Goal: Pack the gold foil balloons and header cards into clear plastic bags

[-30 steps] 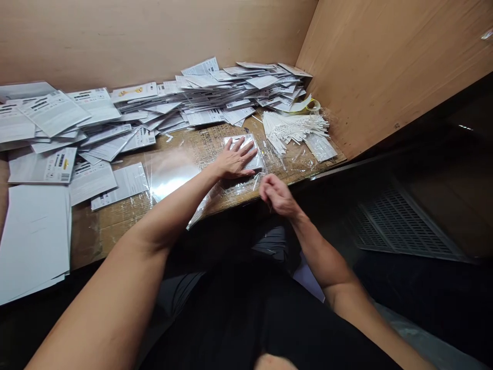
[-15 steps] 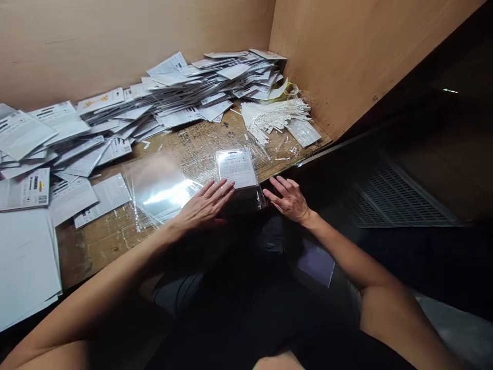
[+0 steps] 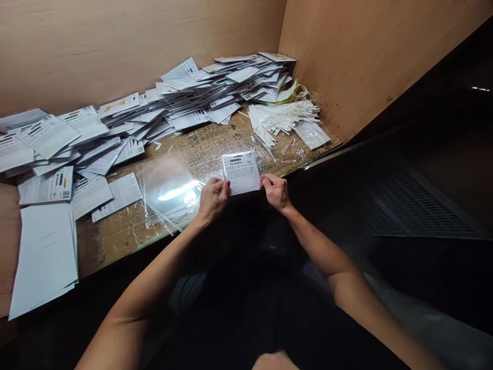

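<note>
A printed card in a clear plastic sleeve [image 3: 241,172] lies at the front edge of the worktop, between my two hands. My left hand [image 3: 214,199] is closed on its lower left edge, thumb on top. On the lower right edge, my right hand [image 3: 276,190] pinches the sleeve in the same way. The fingers curl under and are partly hidden. Left of my left hand lies a stack of clear plastic sleeves [image 3: 165,177], glossy with reflected light.
Packed cards [image 3: 185,90] are heaped along the back panel. A bundle of thin white sticks [image 3: 283,117] and a small clear bag [image 3: 313,134] lie at the right corner. White sheets [image 3: 43,252] overhang the front left edge. A wooden side panel [image 3: 339,67] rises on the right.
Both hands were spread flat beside the sleeved card; now they have closed on its lower edges. The sleeve's loose clear end, which hung toward me, is no longer visible. The view has shifted slightly.
</note>
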Demonstrator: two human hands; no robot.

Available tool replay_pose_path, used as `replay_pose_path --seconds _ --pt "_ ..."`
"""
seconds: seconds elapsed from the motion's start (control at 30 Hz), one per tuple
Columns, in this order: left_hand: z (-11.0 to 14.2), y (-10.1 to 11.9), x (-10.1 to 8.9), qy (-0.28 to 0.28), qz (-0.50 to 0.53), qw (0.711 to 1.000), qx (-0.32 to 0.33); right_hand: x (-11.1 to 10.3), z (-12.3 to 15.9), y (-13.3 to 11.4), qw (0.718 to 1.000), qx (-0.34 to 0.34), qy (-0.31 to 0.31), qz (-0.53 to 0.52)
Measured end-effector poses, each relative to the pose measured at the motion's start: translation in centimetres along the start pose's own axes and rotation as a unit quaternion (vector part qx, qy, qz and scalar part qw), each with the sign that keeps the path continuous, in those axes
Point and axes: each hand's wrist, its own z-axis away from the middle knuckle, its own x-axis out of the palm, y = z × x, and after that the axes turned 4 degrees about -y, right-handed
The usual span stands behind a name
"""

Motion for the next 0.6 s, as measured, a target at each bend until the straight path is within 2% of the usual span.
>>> replay_pose_path --seconds 0.07,0.13,0.27,0.37,0.43,0.5,0.57,0.6 --pt "-1.2 0.5 0.3 0.008 -0.019 0.999 -0.047 1.1 -0.5 -1.1 0.993 0.075 0.04 0.077" --pt "-2.1 0.8 0.6 -0.006 -0.041 0.996 -0.073 2.1 -0.8 -1.8 0.979 0.122 0.05 0.154" --pt "-2.6 0.7 0.3 -0.053 -0.039 0.99 -0.125 3.1 -1.3 -2.7 0.962 0.158 0.007 0.224" --pt "-3.4 0.5 0.2 -0.054 0.018 0.983 -0.175 2.8 -2.5 -2.5 0.957 0.178 0.005 0.231" --pt "-3.9 0.8 0.4 -0.039 0.103 0.968 -0.225 1.9 -3.3 -2.3 0.958 0.193 0.016 0.212" --pt "-3.5 1.8 0.6 -0.018 0.228 0.933 -0.279 0.7 -3.3 -2.5 0.967 0.211 0.008 0.144" --pt "-2.3 3.1 0.8 0.001 0.352 0.883 -0.31 -0.4 -2.3 -3.1 0.978 0.208 -0.018 0.011" --pt "-1.9 3.6 0.8 -0.007 0.397 0.865 -0.307 -0.8 -1.8 -3.3 0.981 0.176 -0.015 -0.084"
